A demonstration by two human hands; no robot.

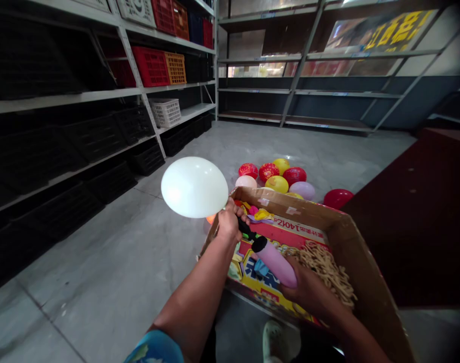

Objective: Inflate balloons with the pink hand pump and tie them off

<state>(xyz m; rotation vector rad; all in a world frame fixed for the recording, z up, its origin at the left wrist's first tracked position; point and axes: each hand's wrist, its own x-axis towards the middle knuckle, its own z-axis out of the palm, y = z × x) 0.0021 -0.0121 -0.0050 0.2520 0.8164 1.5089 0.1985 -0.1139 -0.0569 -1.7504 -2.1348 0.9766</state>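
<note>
A pale white-green balloon point(194, 186), inflated, sits on the black nozzle of a pink hand pump point(275, 261). My left hand point(230, 221) is closed around the balloon's neck and the pump's nozzle. My right hand point(309, 290) grips the rear of the pink pump barrel. Both hands hover over an open cardboard box point(362, 267) that holds loose uninflated balloons point(257, 213) and a heap of tan rubber bands point(324, 264).
Several inflated red, yellow, pink and lilac balloons point(278, 176) lie on the grey floor beyond the box. Metal shelving with black, red, orange and white crates point(154, 65) lines the left wall; more shelves point(309, 91) stand at the back. A dark red surface point(422, 212) is at right.
</note>
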